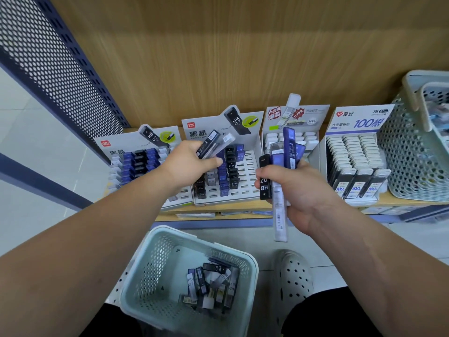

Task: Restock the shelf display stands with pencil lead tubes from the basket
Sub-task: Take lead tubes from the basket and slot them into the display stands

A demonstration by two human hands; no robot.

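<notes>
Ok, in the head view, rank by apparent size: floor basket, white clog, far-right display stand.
1. floor basket, though it is nearest the camera.
2. far-right display stand.
3. white clog, clearly smallest.

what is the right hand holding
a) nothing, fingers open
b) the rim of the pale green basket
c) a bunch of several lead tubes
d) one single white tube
c: the right hand has its fingers curled round a bunch of black, blue and clear plastic lead tubes, held upright in front of the shelf.
</notes>
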